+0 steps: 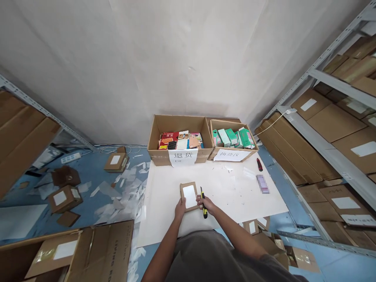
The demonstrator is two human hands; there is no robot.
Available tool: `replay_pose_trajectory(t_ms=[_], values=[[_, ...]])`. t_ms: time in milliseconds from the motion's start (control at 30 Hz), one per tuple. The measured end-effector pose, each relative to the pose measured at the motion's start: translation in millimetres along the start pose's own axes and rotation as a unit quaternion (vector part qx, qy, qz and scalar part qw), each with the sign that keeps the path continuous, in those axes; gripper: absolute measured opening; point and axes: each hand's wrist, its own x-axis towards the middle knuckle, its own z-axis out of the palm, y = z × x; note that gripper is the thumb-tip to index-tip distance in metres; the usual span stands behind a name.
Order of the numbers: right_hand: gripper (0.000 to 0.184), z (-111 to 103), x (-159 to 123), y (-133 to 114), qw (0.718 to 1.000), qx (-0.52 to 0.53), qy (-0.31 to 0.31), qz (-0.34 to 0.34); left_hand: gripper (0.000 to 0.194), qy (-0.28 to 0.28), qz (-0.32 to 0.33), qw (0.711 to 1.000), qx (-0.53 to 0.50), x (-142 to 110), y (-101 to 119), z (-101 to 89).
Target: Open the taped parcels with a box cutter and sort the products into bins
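A small brown cardboard box [185, 190] with a white label [190, 196] sits over the near part of the white table. My left hand [180, 209] grips its lower left side, thumb on top. In my right hand [206, 203] is a yellow and black utility knife [203, 204], its tip pointing away from me. The fingers of that hand also reach the right edge of the box. Whether the knife's blade is out is too small to tell.
Behind stand an open carton [160, 157] of books and a smaller one [212, 154] of green boxes, both with paper signs. A red cutter [259, 164] and a blurred purple item [263, 184] lie at the table's right. Paper scraps [117, 199] litter the floor; shelves [308, 117] flank the right.
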Motion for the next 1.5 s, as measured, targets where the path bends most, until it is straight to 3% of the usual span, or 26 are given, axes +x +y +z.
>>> replay_pose_trajectory(t_ms=[133, 167, 300, 433, 500, 600, 700, 767, 833, 933, 1000, 1100, 1333, 1500], values=[[0.041, -0.1, 2.9, 12.0, 0.987, -0.003, 0.149, -0.067, 0.06, -0.027, 0.011, 0.994, -0.105, -7.8, -6.7, 12.1], [0.039, -0.8, 2.7, 14.6, 0.984, -0.012, 0.162, -0.073, 0.06, -0.031, 0.009, 0.99, -0.139, -7.6, -7.7, 14.6], [0.039, 9.8, -3.9, 19.1, 0.99, -0.02, 0.112, -0.084, 0.048, -0.061, 0.007, 0.971, -0.232, -1.7, -6.6, 19.2], [0.057, 37.4, -13.5, 14.1, 0.977, 0.042, 0.103, -0.183, 0.05, -0.078, -0.004, 0.961, -0.266, 2.3, -1.8, 20.9], [0.063, 47.1, -14.5, 11.2, 0.98, 0.056, 0.079, -0.171, 0.053, -0.045, -0.025, 0.974, -0.219, 3.5, -1.6, 19.5], [0.065, 47.8, -12.2, 9.9, 0.99, 0.039, 0.089, -0.1, 0.06, 0.013, -0.047, 0.988, -0.149, 7.0, -1.6, 10.2], [0.064, 35.0, -10.8, 9.5, 0.993, 0.03, 0.067, -0.092, 0.061, 0.035, 0.021, 0.996, -0.074, 12.6, 9.7, -5.8], [0.063, 24.3, -11.0, 6.8, 0.994, 0.028, 0.032, -0.097, 0.068, 0.011, 0.127, 0.991, 0.05, 17.1, 26.9, -16.0], [0.063, 15.6, -10.6, 0.8, 0.996, 0.009, 0.015, -0.085, 0.091, -0.051, 0.201, 0.959, 0.193, 21.7, 47.8, -23.0], [0.061, 9.1, -6.4, -14.7, 0.995, -0.079, 0.029, -0.047, 0.123, -0.141, 0.194, 0.916, 0.321, 27.0, 72.5, -26.8], [0.062, 9.7, -1.5, -28.0, 0.981, -0.176, 0.054, -0.052, 0.126, -0.162, 0.169, 0.907, 0.349, 28.4, 79.6, -25.8], [0.069, 17.8, 7.0, -47.8, 0.944, -0.302, 0.076, -0.111, 0.126, -0.163, 0.143, 0.908, 0.358, 27.5, 80.9, -21.8], [0.048, 44.8, 29.0, -70.7, 0.92, -0.376, 0.038, -0.104, 0.127, -0.165, 0.119, 0.91, 0.362, 22.8, 84.1, -17.0], [0.037, 53.6, 39.5, -66.1, 0.861, -0.486, 0.097, -0.114, 0.126, -0.164, 0.123, 0.903, 0.379, 21.0, 84.2, -19.4]])
